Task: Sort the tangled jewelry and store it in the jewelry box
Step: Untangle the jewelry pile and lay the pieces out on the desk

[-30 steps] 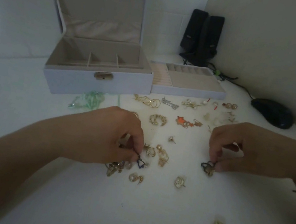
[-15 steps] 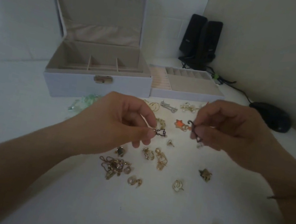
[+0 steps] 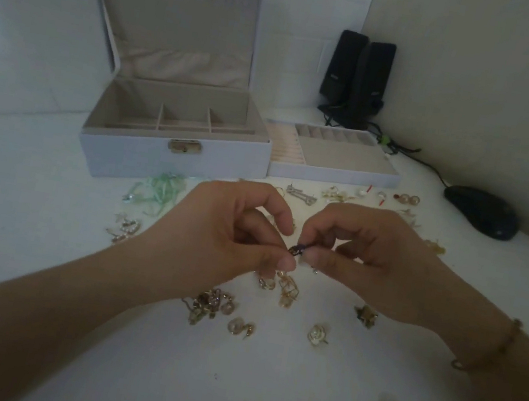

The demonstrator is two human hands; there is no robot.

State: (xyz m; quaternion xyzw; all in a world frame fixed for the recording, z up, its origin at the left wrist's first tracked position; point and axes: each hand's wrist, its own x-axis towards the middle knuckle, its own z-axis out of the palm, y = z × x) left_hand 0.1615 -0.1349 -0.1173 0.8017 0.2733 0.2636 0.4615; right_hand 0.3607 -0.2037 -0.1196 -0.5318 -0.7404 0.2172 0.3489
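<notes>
Tabletop (image 3: 43, 234), white and wide, carries everything, and the largest thing on it is the pale grey jewelry box (image 3: 172, 158) with its lid up and its beige compartments bare, standing beyond the hands. Just right of it lies the box's lift-out grey tray (image 3: 333, 173) with ring rolls and small slots. Farther right sit two black speakers (image 3: 358, 80) by the wall and a black computer mouse (image 3: 481, 212).

A second ago both hands were down on the tabletop, well apart, each nipping a small dark piece; half a second ago they were lifted and closing. Now the left hand (image 3: 229, 239) and right hand (image 3: 371, 259) meet in the air above the scatter, fingertips pinching the small dark linked earrings (image 3: 296, 250) between them. My reading: the two dark pieces are being paired or teased apart, so sorting is early and nothing is stored yet.

Gold and pearl jewelry pieces (image 3: 287, 290) lie right below the hands, a gold tangle (image 3: 208, 306) below the left wrist, a mint green ribbon piece (image 3: 157, 192) beyond the left hand. Open room lies toward the box, straight ahead over the loose pieces; the wall closes the far right.
</notes>
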